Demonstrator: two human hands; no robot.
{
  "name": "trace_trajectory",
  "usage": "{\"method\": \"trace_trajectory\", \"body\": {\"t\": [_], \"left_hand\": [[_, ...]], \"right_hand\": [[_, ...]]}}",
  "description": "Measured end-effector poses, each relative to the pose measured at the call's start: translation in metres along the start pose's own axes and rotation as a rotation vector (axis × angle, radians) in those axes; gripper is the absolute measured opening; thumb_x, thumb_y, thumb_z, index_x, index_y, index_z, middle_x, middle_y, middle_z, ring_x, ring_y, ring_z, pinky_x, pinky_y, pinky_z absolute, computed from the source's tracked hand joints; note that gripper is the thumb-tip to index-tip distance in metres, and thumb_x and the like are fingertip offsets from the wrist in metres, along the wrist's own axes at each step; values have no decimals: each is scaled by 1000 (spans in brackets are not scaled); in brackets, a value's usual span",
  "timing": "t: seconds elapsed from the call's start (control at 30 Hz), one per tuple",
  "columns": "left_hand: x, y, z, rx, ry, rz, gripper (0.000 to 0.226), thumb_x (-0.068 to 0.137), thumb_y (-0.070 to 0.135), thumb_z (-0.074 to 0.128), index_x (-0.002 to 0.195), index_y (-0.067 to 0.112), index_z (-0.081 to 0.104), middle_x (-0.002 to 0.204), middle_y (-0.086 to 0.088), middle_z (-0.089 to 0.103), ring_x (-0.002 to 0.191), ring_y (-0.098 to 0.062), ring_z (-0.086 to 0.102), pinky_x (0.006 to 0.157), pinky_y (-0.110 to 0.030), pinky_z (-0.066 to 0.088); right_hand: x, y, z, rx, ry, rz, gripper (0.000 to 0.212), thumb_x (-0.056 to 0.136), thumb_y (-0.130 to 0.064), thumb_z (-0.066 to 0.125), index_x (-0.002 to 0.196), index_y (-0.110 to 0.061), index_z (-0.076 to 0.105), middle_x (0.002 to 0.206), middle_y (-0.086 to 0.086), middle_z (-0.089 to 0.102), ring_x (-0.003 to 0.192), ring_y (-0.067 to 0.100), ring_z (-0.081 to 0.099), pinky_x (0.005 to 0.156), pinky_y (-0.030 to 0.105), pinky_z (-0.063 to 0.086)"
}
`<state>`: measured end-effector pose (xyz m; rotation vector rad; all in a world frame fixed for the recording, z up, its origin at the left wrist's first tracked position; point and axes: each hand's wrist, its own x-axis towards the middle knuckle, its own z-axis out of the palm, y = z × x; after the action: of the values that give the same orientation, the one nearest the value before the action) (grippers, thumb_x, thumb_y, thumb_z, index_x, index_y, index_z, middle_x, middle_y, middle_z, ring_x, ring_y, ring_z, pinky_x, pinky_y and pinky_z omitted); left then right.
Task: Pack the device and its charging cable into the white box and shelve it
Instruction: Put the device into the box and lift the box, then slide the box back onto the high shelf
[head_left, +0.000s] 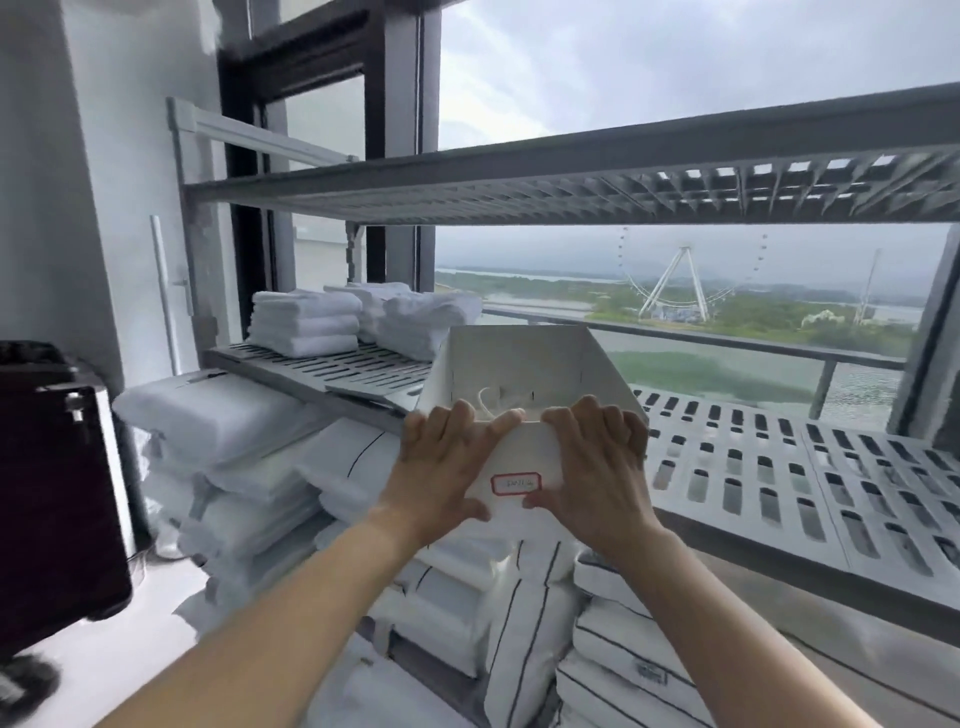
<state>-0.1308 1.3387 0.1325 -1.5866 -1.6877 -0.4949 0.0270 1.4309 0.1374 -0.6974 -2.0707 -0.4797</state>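
Nearest, both forearms reach forward, and the left hand (447, 462) and right hand (592, 467) are clamped on the near wall of the white box (524, 457), fingers curled over its top rim and thumbs pressed beside the red-bordered label (516, 484). The box is open-topped with a white cable (493, 400) showing inside, and it sits at the front edge of the slotted grey shelf (779, 467), above stacked white bedding packs (519, 613). Further back, folded white towels (306, 322) lie at the shelf's far left corner.
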Motion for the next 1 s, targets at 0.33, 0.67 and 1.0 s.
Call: {"method": "trace_trajectory", "body": {"t": [0.33, 0.67, 1.0], "left_hand": [[-63, -105, -54, 146, 29, -36, 116, 31, 53, 87, 130, 28, 33, 93, -10, 49, 84, -22, 32, 71, -34, 20], [-142, -204, -118, 171, -34, -125, 91, 41, 40, 89, 122, 24, 50, 90, -3, 51, 82, -24, 51, 85, -34, 32], [-184, -289, -116, 313, -46, -210, 96, 42, 47, 87, 124, 26, 41, 93, 0, 54, 84, -21, 54, 87, -37, 44]], "right_hand": [[32, -118, 20, 126, 92, -105, 92, 27, -52, 87, 104, -21, 46, 90, 9, 52, 86, 22, 35, 84, 35, 22], [34, -254, 41, 388, 141, -150, 93, 25, -51, 86, 105, -17, 52, 92, 4, 56, 86, 17, 36, 83, 30, 23], [74, -342, 100, 522, 83, -233, 97, 25, -50, 88, 108, -14, 53, 93, 7, 56, 89, 18, 36, 85, 31, 23]]}}
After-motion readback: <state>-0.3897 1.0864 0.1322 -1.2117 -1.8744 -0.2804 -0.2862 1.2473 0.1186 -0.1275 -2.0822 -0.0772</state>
